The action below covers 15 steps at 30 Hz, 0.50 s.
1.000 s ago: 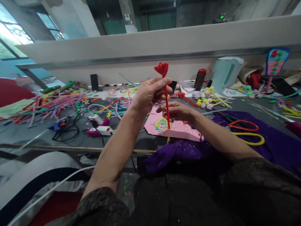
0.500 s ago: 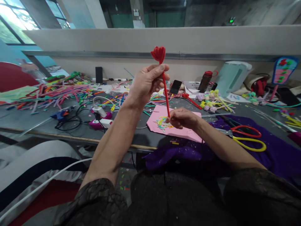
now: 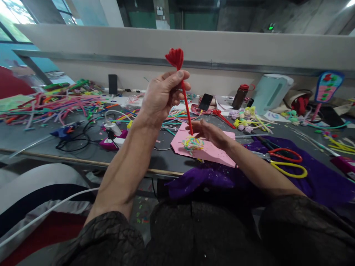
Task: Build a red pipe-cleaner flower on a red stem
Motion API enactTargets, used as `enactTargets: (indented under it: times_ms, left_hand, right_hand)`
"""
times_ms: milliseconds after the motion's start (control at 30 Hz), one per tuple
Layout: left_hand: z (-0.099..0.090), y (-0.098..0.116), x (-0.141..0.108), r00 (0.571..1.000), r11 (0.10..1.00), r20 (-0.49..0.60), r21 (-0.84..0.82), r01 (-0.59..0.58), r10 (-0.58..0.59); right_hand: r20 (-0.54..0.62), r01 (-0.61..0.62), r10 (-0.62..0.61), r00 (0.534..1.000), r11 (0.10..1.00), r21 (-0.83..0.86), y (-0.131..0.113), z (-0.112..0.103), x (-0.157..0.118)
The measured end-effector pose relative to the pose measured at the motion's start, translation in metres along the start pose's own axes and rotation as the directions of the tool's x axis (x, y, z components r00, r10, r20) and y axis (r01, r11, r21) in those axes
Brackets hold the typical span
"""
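Raised over the table, my left hand [image 3: 163,90] pinches a red pipe-cleaner flower [image 3: 175,58] by its stem, just below the bloom. The stem hangs down at a slant. Close to its lower end is my right hand [image 3: 206,132], fingers stretched out and apart; whether a fingertip still touches the stem I cannot tell. Beneath lies a pink sheet [image 3: 219,153] with a small heap of pastel clippings [image 3: 193,144] on it. A second red flower [image 3: 217,112] with a red stem rests on the table behind.
Scissors [image 3: 288,162] with red and yellow handles lie on purple cloth [image 3: 316,184] at right. A glue gun [image 3: 64,131], a power strip [image 3: 112,143] and a pile of pipe cleaners [image 3: 55,107] occupy the left. Behind stand a brown bottle [image 3: 240,96] and a pale green jug [image 3: 273,92].
My right hand has loosened its pinch on the stem's lower end and its fingers have spread. The flower's bloom, in my left hand, has shifted left and tilted a little more.
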<state>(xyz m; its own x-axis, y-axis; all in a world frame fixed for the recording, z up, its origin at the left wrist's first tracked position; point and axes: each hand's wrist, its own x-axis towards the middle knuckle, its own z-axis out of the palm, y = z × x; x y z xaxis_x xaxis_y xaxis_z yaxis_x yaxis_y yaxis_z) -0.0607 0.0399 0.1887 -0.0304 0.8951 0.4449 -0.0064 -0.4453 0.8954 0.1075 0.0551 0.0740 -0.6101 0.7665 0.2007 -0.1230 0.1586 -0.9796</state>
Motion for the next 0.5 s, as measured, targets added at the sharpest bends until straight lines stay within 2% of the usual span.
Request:
enactTargets:
  times_ms: [67,133,200,333,400,500]
  left_hand:
    - [0.002,0.000,0.000,1.000,1.000,0.009,0.002,0.006,-0.006]
    - [-0.001,-0.002,0.002,1.000,1.000,0.019,-0.015,0.001,-0.001]
    - [-0.009,-0.004,0.005,0.999,0.998,0.033,-0.053,-0.015,0.017]
    - [-0.031,-0.008,0.009,0.998,0.991,0.031,-0.128,-0.051,0.056]
    - [-0.037,-0.005,0.005,0.998,0.992,0.001,-0.113,-0.061,0.061]
    - [-0.040,0.011,-0.008,0.998,0.997,-0.037,-0.059,-0.053,0.051]
  right_hand:
    - [0.131,-0.048,0.030,0.991,0.989,0.138,-0.010,0.012,0.001]
    - [0.261,-0.138,0.090,0.961,0.975,0.172,-0.015,0.020,-0.003]
    - [0.278,-0.155,0.113,0.954,0.979,0.134,-0.013,0.020,-0.010]
    - [0.068,-0.073,0.069,0.995,0.996,0.060,0.002,-0.001,-0.019]
    - [-0.044,-0.091,0.092,0.995,0.996,0.014,0.009,-0.016,-0.018]
    - [-0.194,-0.147,0.131,0.972,0.987,-0.069,0.018,-0.034,-0.011]
